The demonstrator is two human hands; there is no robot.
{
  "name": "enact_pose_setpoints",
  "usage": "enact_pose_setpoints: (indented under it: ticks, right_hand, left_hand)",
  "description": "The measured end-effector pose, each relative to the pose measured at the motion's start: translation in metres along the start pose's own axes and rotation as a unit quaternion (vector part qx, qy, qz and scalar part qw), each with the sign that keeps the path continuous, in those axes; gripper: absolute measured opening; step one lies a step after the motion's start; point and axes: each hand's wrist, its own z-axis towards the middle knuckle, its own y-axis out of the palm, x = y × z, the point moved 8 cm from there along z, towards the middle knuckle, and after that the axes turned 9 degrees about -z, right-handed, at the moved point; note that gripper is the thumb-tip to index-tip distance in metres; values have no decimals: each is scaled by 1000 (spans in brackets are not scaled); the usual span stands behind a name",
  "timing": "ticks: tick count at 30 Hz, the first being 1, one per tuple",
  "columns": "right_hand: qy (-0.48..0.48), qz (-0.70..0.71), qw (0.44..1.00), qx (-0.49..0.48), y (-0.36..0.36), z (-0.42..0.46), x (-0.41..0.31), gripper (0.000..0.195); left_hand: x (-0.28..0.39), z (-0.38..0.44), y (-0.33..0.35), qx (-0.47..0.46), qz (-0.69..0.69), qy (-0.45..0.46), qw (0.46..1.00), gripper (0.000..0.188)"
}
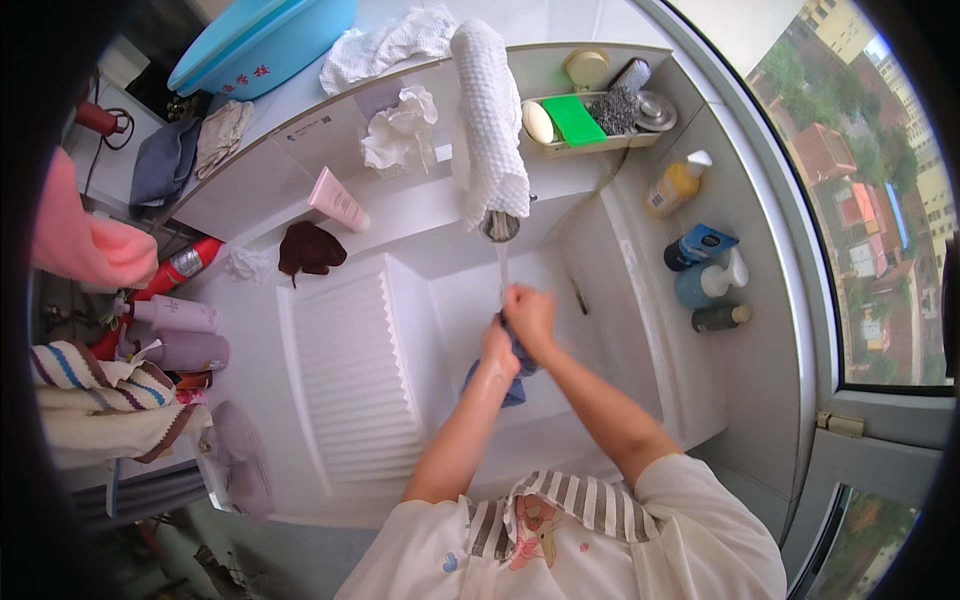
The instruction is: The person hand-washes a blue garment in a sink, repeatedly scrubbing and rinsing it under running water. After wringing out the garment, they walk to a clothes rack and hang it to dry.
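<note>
Water runs from a metal faucet [500, 227] draped with a white waffle-weave towel [489, 120]. Under the stream, my left hand [500, 351] and my right hand [529, 319] grip a wet bluish-grey cloth [513, 393] together. Part of that cloth hangs below my fists, and its upper part is hidden between my fingers. Both hands are slightly blurred. They are over the basin of a white laundry sink [465, 300], to the right of its ribbed washboard [356, 375].
A pink tube [339, 201] and a dark brown cloth [311, 253] lie on the back ledge. Soap and scrubbers fill a caddy [600, 142]. A yellow pump bottle [679, 184] and other bottles line the right ledge. Lilac bottles [184, 350] stand left; a blue basin [262, 49] sits behind.
</note>
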Motion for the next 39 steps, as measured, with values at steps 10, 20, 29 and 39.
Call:
enact_pose_setpoints:
  ticks: [10, 20, 29, 39]
  right_hand:
    - [13, -56, 998, 25, -21, 18, 11, 46]
    - [55, 26, 991, -121, 28, 36, 67, 50]
    - [71, 329, 802, -493, 24, -16, -3, 74]
    - [57, 324, 863, -383, 7, 6, 13, 34]
  left_hand:
    - [-2, -11, 9, 100, 131, 31, 986, 32]
    - [19, -37, 41, 61, 224, 41, 972, 26]
    - [109, -60, 92, -62, 532, 375, 756, 9]
    - [106, -78, 123, -181, 592, 426, 660, 26]
